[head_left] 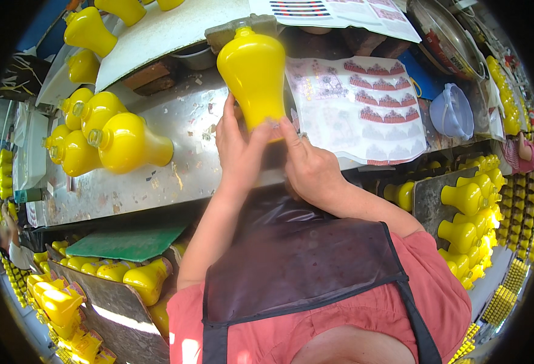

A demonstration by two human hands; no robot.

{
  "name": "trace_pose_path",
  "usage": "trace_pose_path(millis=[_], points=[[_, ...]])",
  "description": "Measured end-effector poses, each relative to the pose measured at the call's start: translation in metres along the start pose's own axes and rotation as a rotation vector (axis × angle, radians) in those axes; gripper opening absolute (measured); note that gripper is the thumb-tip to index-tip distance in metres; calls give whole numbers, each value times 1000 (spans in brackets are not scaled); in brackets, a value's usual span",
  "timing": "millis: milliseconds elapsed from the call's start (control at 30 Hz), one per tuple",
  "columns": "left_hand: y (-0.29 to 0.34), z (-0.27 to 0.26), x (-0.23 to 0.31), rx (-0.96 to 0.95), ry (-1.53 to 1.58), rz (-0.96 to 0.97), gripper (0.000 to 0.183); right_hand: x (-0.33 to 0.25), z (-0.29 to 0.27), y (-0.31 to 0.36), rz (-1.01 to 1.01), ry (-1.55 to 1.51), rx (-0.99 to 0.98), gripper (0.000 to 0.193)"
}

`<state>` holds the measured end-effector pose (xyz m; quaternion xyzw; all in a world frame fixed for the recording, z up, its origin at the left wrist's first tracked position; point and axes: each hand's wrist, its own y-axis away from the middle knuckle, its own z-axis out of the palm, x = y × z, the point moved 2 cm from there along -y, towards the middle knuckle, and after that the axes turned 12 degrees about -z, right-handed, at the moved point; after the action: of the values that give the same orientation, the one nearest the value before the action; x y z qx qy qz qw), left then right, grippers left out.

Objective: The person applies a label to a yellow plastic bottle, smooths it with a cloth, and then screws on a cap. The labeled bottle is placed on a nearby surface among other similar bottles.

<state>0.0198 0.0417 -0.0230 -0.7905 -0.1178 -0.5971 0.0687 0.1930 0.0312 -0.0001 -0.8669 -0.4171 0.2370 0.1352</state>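
Observation:
A glossy yellow vase-shaped bottle point(253, 70) lies in front of me, its narrow neck pointing away onto a grey block point(221, 36). My left hand point(238, 142) is closed round the left side of its lower part, thumb on top. From the right, my right hand point(310, 164) grips the near end, its thumb pressed beside the left one. Between the thumbs is a small pale, greyish patch point(271, 123) on the yellow surface; I cannot make out what it is. Printed decal sheets point(388, 112) with red scalloped bands lie just to the right of the bottle.
Several yellow bottles point(130, 142) lie together on the metal worktop point(188, 167) at left. A lilac bucket point(452, 112) stands at right. Behind is a raised white board point(176, 27). Crates of bottles flank me, with a green sheet point(124, 242) over the left one.

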Motion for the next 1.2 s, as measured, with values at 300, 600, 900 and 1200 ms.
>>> trace_pose_path(millis=[300, 600, 900, 1200], points=[[2, -8, -2, -130, 208, -107, 77, 46, -40, -20, 643, -1012, 86, 38], [-1, -17, -3, -120, 134, -55, 79, 46, -44, -44, 179, -471, 227, 28], [-11, -42, -6, -187, 33, -54, 67, 30, -62, -63, -165, -3, 200, 34], [-5, -41, -1, 197, -390, 66, 44, 7, -66, -82, -377, 85, 117, 30]])
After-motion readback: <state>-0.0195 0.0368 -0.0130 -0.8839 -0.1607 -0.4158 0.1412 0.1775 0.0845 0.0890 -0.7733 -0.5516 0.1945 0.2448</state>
